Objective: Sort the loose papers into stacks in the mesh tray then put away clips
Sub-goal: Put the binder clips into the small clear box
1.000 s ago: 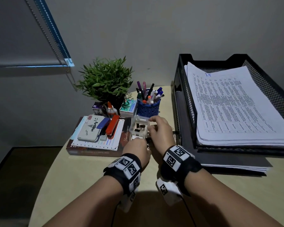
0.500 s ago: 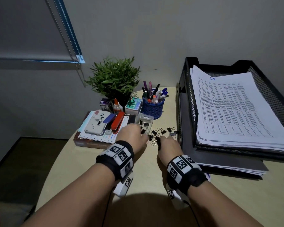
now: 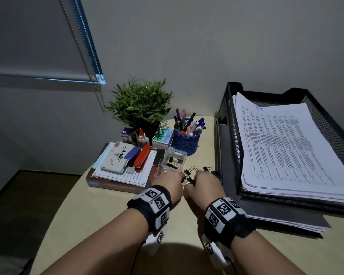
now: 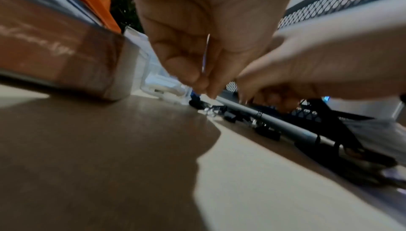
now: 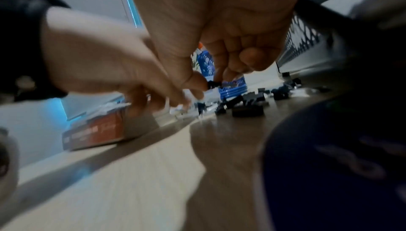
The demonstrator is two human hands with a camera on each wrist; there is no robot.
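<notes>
Right hand [image 5: 222, 31]: grip closed in a pinch, thumb and forefinger holding one small black binder clip [image 5: 212, 84] just above the counter [image 3: 99, 211]. Remaining fingers curled in toward the palm.

Left hand [image 3: 168, 187]: low over the counter, just beside the right hand, fingers [image 4: 182, 68] curled downward with tips bunched together. Whether this grip holds a clip cannot be told; the wrist view is blurred.

Loose binder clips [image 3: 195, 171]: black with wire handles, scattered on the counter directly ahead of both hands, between the clear plastic box [image 3: 174, 159] and the mesh tray [image 3: 229, 147].

Clear plastic box: open, tilted, a few clips inside; sits just ahead of the left hand, near the blue pen cup [image 3: 186, 140].

Mesh tray: black, at the right of the counter; carries a thick stack of printed papers [image 3: 282, 147]. More sheets lie beneath it.

Left of the box: a book [image 3: 115, 183] bearing a notepad, a stamp pad [image 3: 115, 158], a blue stapler and an orange stapler [image 3: 142, 157]. Behind these: glue bottle, small boxes, potted plant [image 3: 140, 104].
</notes>
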